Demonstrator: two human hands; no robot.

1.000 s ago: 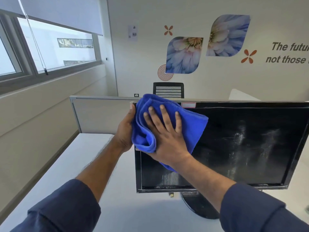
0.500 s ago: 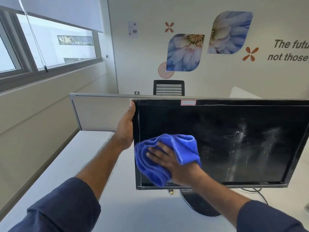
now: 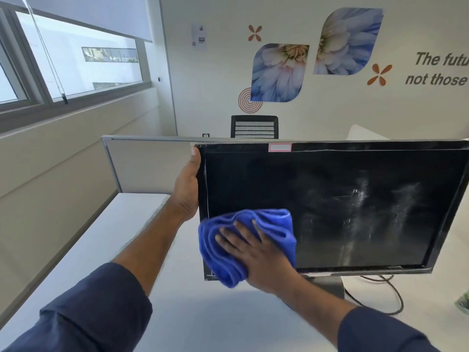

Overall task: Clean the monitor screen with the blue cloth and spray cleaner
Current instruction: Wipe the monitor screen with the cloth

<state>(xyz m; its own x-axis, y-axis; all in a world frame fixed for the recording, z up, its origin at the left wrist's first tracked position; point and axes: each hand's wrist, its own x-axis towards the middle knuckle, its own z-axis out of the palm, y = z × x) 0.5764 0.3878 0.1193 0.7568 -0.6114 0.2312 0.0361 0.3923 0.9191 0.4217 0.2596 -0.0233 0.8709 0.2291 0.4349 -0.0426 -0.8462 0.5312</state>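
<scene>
One white desk (image 3: 142,250) (window (image 3: 76,59) left), streaked monitor (image 3: 355,199).

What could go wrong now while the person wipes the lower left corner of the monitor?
The right hand presses the blue cloth at the monitor's bottom corner; it may slip off. White smears on the right side could be missed. Hard pressing might tilt the screen, though the left hand grips its edge.

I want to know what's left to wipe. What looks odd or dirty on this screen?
White streaks smear the right half of the monitor, far from the blue cloth that the right hand presses at the lower left corner. Nothing else stands out.
</scene>
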